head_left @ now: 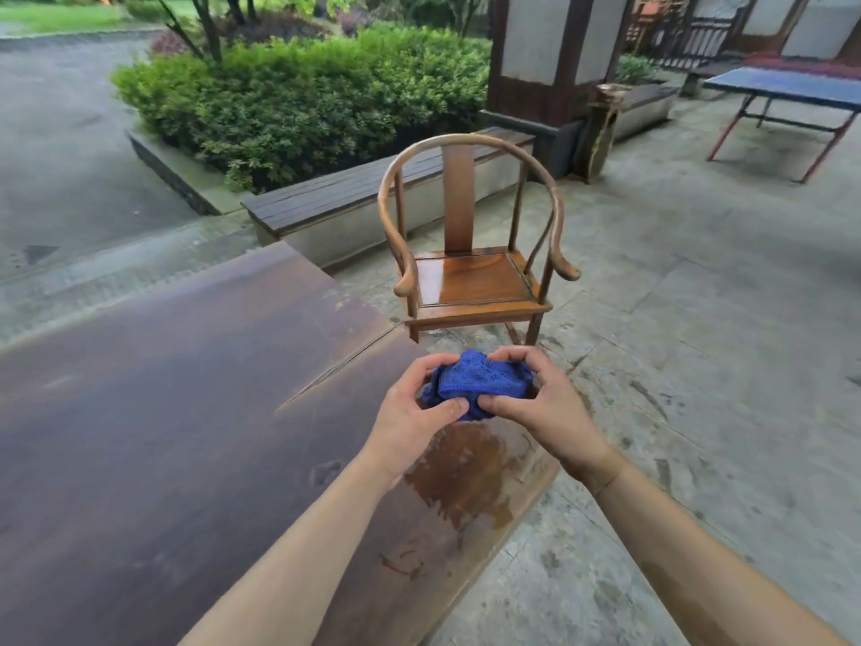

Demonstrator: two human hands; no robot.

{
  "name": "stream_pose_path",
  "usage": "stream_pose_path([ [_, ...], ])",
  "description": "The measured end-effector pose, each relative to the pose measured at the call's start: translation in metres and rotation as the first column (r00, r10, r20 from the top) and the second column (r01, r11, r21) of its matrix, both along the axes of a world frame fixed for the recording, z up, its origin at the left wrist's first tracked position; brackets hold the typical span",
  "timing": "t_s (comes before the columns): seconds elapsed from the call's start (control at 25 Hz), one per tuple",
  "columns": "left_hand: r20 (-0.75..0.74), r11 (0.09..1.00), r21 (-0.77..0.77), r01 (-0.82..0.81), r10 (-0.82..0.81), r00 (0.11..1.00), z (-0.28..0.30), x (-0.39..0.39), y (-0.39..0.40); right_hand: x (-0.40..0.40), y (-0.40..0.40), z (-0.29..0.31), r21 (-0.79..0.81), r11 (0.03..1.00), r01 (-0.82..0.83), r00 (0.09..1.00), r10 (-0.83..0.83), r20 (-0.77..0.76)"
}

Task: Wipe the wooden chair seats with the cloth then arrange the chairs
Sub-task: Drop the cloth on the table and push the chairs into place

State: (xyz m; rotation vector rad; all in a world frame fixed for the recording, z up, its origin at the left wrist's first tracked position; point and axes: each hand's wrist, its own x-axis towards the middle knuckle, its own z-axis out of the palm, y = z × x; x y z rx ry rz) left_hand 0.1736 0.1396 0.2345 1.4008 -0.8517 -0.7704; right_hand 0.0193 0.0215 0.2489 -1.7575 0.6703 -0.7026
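A wooden round-backed armchair point(475, 254) stands on the stone paving ahead of me, facing me, its glossy seat point(473, 277) bare and shiny. A bunched blue cloth point(480, 380) is held between both hands above the corner of a dark wooden table point(163, 412). My left hand point(419, 407) grips the cloth's left side and my right hand point(545, 403) grips its right side, thumbs pressed on the near edge. The hands are a short way in front of the chair, apart from it.
A wet patch point(470, 477) marks the table corner under my hands. A low wooden bench point(354, 198) runs behind the chair before a hedge point(303, 95). A blue ping-pong table point(792, 90) stands far right. Dark pillar point(554, 62) behind the chair. Stone paving point(699, 319) stretches right.
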Motion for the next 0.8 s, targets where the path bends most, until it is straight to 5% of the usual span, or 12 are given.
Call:
stream_pose_path([
  [0.44, -0.108, 0.972, 0.177, -0.154, 0.174, 0.979, -0.068, 0.021, -0.031, 0.047, -0.055, -0.081, 0.135, 0.980, -0.147, 0.983, 0.160, -0.095],
  [0.8, -0.025, 0.867, 0.478, -0.145, 0.178, 0.984, -0.188, 0.005, -0.025, 0.038, -0.053, -0.201, 0.010, 0.968, -0.252, 0.861, 0.229, -0.454],
])
